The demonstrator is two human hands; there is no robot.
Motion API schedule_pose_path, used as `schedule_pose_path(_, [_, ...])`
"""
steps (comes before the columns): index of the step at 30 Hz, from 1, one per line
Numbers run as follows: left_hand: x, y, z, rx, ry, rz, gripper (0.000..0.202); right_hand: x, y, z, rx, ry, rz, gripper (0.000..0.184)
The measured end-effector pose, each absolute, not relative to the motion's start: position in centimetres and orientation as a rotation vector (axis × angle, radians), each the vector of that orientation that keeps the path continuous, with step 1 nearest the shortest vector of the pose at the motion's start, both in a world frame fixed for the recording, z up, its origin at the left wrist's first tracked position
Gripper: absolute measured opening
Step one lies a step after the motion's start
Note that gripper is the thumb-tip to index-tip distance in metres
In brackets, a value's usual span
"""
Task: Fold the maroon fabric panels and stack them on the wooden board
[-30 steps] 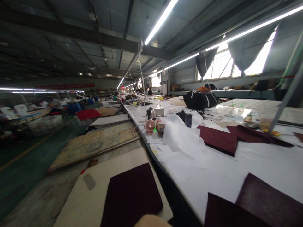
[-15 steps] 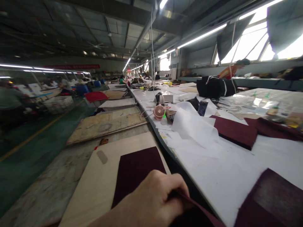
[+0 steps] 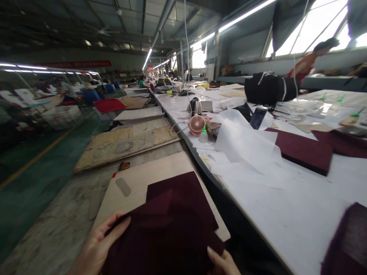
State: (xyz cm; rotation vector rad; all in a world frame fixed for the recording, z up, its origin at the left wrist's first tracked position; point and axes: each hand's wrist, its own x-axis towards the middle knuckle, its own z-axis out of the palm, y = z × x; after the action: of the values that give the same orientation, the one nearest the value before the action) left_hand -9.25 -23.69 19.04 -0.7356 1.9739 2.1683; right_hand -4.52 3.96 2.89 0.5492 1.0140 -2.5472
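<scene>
Between my two hands a dark maroon fabric piece (image 3: 160, 240) is held up by its sides, close to the camera. My left hand (image 3: 100, 240) pinches its left edge, thumb on top. At the lower right, my right hand (image 3: 223, 261) grips the other edge, partly cut off by the frame. Behind and beneath it, another maroon fabric piece (image 3: 183, 187) lies flat on a pale board (image 3: 143, 177). The held piece covers part of that one.
On the white table (image 3: 258, 214) at right are a stack of maroon pieces (image 3: 306, 147), translucent sheets (image 3: 243, 145), a small pink fan (image 3: 197, 124), a phone (image 3: 259, 116) and a black bundle (image 3: 269, 88). A person (image 3: 312, 63) leans behind it. Stained boards (image 3: 126, 141) extend ahead.
My left hand has come into view holding the fabric's left edge. The maroon piece has been brought over the pale board and spread between both hands. The view has shifted slightly.
</scene>
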Motion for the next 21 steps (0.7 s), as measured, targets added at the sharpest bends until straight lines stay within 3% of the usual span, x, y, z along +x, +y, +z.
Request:
schedule_pose_path(4, [-10.7,-25.0,14.3,-1.007,1.693,2.366,0.045,-8.0,5.5,4.4,0.386,0.974,-2.644,0.048])
schedule_pose_path(10, [-11.4,-24.4,7.5,-1.221,1.700,2.285,0.035,-9.3,5.2,1.7,0.373,1.435,-2.275,0.035])
schedule_pose_path(14, [-11.9,-25.6,5.9,-1.273,1.919,2.140,0.038,-12.5,5.9,2.0,0.289,1.632,-2.212,0.035])
schedule_pose_path(17, [-13.4,-27.0,3.9,-0.922,2.153,2.038,0.038,-15.9,6.8,2.1,0.266,1.776,-2.096,0.037])
schedule_pose_path(21, [-16.1,-28.2,-0.5,-0.598,2.511,1.581,0.044,-18.5,7.6,-0.3,0.326,2.082,-1.865,0.035])
